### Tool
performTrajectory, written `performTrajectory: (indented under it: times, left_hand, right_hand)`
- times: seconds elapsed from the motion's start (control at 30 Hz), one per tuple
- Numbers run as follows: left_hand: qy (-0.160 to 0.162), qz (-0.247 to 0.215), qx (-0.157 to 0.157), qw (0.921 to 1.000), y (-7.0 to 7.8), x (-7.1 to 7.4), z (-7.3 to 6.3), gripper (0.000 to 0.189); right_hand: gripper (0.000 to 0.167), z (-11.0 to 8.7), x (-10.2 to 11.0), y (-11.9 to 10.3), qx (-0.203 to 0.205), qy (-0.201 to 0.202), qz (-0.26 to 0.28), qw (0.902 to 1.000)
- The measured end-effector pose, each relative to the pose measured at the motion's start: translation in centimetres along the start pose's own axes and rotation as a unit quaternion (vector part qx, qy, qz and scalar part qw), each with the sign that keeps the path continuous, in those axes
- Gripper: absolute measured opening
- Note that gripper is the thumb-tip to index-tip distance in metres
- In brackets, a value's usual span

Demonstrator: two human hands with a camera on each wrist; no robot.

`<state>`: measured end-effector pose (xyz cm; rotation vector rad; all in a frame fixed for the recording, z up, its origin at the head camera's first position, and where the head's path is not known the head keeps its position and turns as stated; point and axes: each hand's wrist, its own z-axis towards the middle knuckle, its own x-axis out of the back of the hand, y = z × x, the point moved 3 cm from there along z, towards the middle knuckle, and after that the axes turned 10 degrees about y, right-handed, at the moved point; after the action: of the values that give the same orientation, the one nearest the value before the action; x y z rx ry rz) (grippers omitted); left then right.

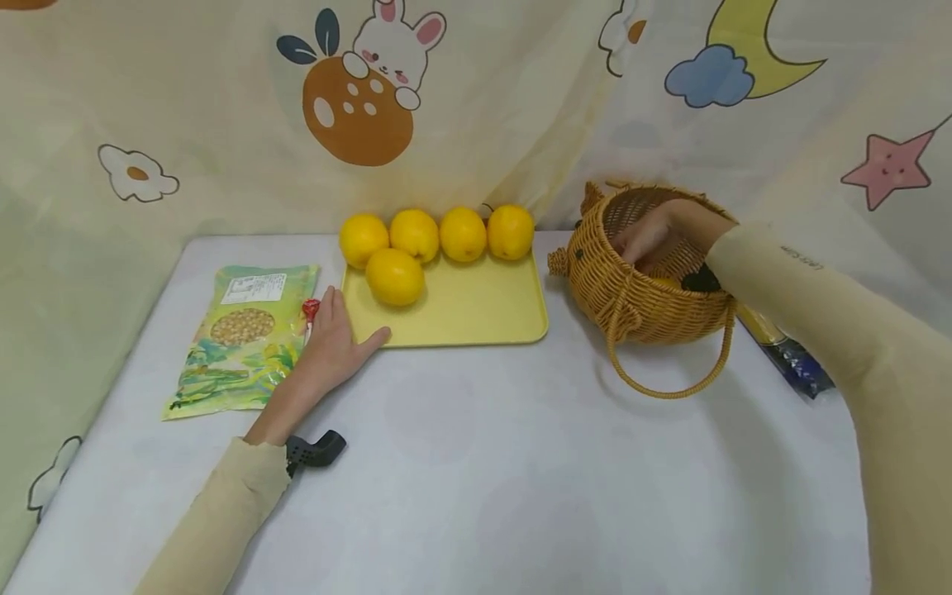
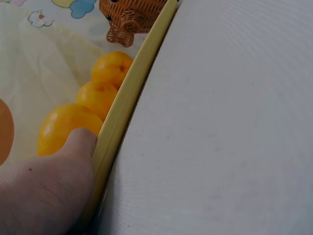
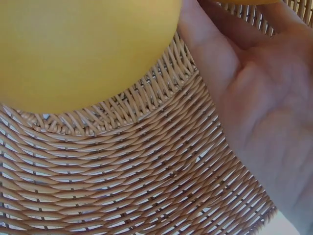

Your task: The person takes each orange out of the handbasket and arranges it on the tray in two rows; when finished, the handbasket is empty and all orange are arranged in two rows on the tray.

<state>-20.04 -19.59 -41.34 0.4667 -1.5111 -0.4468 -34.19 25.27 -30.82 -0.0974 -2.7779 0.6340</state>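
My left hand (image 1: 330, 340) rests at the near left corner of a yellow tray (image 1: 483, 306), fingers straight along its side and thumb over the rim. Several round yellow fruits, like oranges, are on the tray: a row at the back and one fruit (image 1: 396, 277) in front. The right hand (image 1: 650, 233) reaches down into a pig-shaped wicker basket (image 1: 647, 310), fingertips hidden by its wall. Inside, the right wrist view shows a large yellow fruit (image 3: 83, 49) beside the thumb and part of another (image 3: 244, 1) near the fingers; whether the hand grips one cannot be told.
A green and yellow bag of beans or grains (image 1: 241, 343) lies left of the tray, with a red-wrapped lollipop (image 1: 311, 309) between them. A blue and gold packet (image 1: 796, 359) is partly hidden behind the basket and right arm. The basket's handle (image 1: 673, 395) hangs forward onto the table.
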Motion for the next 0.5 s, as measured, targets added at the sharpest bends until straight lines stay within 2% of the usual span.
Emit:
performTrajectory:
  times: [0.33, 0.43, 0.5]
  left_hand:
    - [0.003, -0.006, 0.001, 1.0, -0.12, -0.14, -0.29, 0.111]
    - [0.005, -0.003, 0.0, 1.0, -0.05, -0.07, -0.25, 0.111]
    - [0.004, -0.001, 0.0, 1.0, -0.02, -0.03, -0.22, 0.111]
  right_hand:
    - [0.079, 0.57, -0.01, 0.6, 0.031, 0.002, 0.003, 0.9995]
    - [0.081, 0.41, 0.21, 0.63, 0.035, 0.012, 0.002, 0.9993]
    - [0.081, 0.05, 0.48, 0.67, 0.037, 0.032, -0.006, 0.9988]
